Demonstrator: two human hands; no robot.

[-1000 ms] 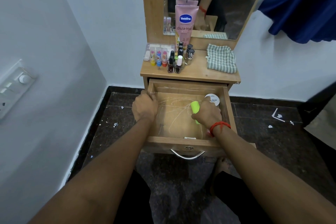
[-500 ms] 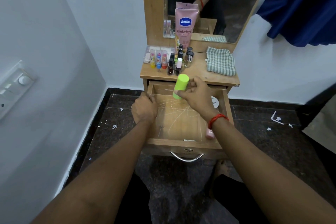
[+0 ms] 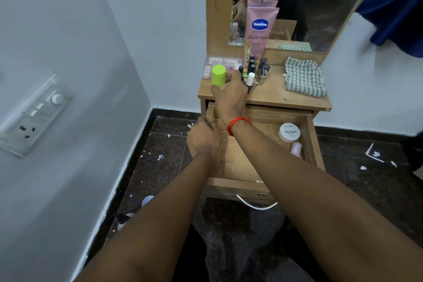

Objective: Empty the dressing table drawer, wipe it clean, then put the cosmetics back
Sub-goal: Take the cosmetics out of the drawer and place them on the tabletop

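The wooden drawer of the dressing table is pulled out. My right hand holds a lime green stick container upright over the left end of the tabletop, beside several small bottles. My left hand grips the drawer's left wall. In the drawer's right side lie a white round nail polish remover jar and a pale pink bottle. A pink Vaseline tube stands against the mirror. A green checked cloth lies at the tabletop's right.
A white wall with a switch panel closes the left side. The dark floor around the table carries scraps of white litter. A blue curtain hangs at the upper right. The drawer's metal handle faces me.
My right hand lifted the green stick out of the drawer and carried it up and left over the tabletop. The jar and pink bottle are now uncovered. My left hand stayed on the drawer wall.
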